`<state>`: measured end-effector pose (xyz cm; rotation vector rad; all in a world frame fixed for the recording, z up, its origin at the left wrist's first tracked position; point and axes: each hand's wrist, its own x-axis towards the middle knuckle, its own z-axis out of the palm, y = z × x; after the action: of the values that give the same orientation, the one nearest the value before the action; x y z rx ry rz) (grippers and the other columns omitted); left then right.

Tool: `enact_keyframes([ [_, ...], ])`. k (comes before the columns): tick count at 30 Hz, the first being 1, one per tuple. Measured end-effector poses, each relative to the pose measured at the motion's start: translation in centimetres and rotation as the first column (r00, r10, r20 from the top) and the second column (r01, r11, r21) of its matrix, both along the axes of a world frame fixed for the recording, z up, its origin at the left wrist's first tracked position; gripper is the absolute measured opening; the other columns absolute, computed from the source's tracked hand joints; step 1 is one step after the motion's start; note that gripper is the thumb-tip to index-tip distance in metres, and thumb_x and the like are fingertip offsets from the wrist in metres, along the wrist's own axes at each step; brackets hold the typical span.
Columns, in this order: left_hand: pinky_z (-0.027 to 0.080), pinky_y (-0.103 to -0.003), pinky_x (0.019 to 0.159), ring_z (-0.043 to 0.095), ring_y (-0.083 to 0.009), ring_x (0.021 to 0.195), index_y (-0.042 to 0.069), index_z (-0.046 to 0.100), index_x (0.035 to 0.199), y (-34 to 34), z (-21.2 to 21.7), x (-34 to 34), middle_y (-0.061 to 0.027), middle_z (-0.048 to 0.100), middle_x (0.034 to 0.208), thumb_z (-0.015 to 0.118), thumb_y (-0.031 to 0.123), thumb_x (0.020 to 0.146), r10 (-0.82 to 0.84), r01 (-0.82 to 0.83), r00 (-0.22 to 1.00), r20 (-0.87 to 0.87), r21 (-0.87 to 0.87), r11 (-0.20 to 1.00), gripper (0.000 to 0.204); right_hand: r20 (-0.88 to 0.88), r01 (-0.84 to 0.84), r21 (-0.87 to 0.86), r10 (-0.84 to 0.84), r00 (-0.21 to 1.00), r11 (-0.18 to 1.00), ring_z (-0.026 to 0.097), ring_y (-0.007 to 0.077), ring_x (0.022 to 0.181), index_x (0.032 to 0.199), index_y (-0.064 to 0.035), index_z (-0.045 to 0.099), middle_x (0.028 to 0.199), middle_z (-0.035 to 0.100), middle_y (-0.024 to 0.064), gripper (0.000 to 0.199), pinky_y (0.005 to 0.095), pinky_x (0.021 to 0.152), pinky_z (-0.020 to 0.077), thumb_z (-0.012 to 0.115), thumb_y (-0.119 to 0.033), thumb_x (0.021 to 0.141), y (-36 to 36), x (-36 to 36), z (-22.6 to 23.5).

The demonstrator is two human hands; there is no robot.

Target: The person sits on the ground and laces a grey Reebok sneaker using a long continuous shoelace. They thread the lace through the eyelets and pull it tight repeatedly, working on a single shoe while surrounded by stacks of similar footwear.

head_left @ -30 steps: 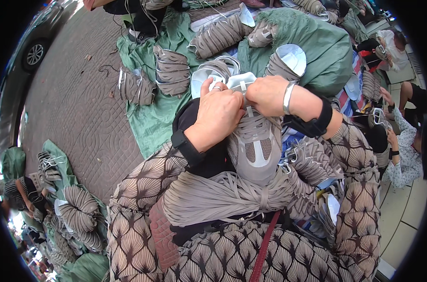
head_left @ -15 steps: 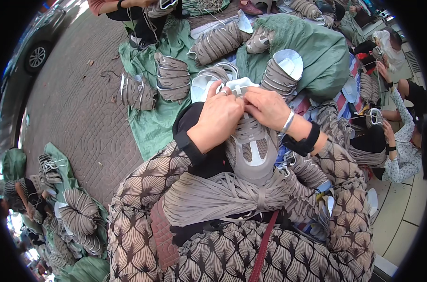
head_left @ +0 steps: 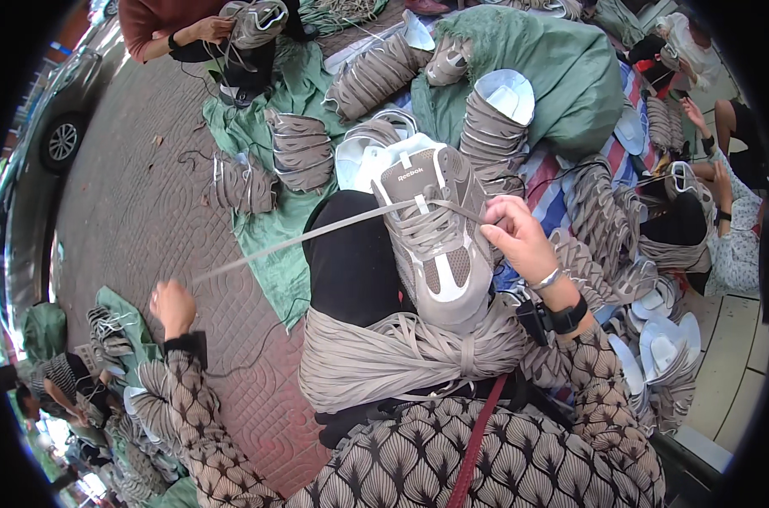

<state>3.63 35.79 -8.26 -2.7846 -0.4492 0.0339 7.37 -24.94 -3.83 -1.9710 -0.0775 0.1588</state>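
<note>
Two bare hands, yours, stretch a flat, taupe woven lace [head_left: 317,234] across a shoe [head_left: 443,275] of matching colour. The shoe sits upright on your lap, beside your black-clad left knee [head_left: 351,254], its rounded toe pointing toward your body. Its toe has open mesh panels split by a smooth white stripe; a pale, soft lining shows at the collar, and criss-crossed lacing covers the middle. Your left hand [head_left: 174,307], slightly blurred, is curled into a loose fist at the lace's far end, out over the patterned paving [head_left: 147,212]. Your right hand [head_left: 520,241] pinches the shorter length between thumb and fingers, just beside the shoe. A thick, ribbony bundle of laces [head_left: 384,360] lies across your lap, near the toe. Beyond the shoe, ridged stacks of nested shoes [head_left: 496,127] stand by a bulging, crinkled green sack [head_left: 545,85].

Half a second ago, both hands met over the shoe's tongue, hiding much of it; now they are well apart, the left swung far outward, the lace drawn into a straight diagonal, and the tongue uncovered. The bundle has stayed put.
</note>
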Motion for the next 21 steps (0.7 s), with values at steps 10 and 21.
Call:
enact_keyframes([
  [10, 0.052, -0.035, 0.074, 0.067, -0.0232, 0.093, 0.004, 0.059, 0.092, 8.0, -5.6, -9.3, -0.0115, 0.069, 0.099, 0.055, 0.011, 0.094, 0.601, -0.327, 0.793, -0.102, -0.903, 0.278, 0.009, -0.291, -0.455, -0.313, 0.372, 0.881, 0.834, 0.055, 0.0120, 0.054, 0.095, -0.0031, 0.060, 0.064, 0.059, 0.0037, 0.008, 0.0294, 0.053, 0.0439, 0.058, -0.010, 0.093, -4.5, -1.7, 8.6],
  [21, 0.051, -0.030, 0.074, 0.056, -0.0172, 0.072, 0.001, 0.047, 0.086, 4.8, -6.7, -6.9, -0.0046, 0.053, 0.075, 0.039, 0.012, 0.104, 0.451, 0.415, 0.864, -0.227, -0.188, -0.890, 0.023, -0.319, 0.581, 0.291, -0.496, 0.808, 0.760, 0.067, 0.0174, 0.093, 0.111, -0.0003, 0.064, 0.108, 0.068, 0.0128, 0.019, 0.0317, 0.078, 0.0551, 0.057, -0.011, 0.097, -17.0, -2.8, 2.2],
])
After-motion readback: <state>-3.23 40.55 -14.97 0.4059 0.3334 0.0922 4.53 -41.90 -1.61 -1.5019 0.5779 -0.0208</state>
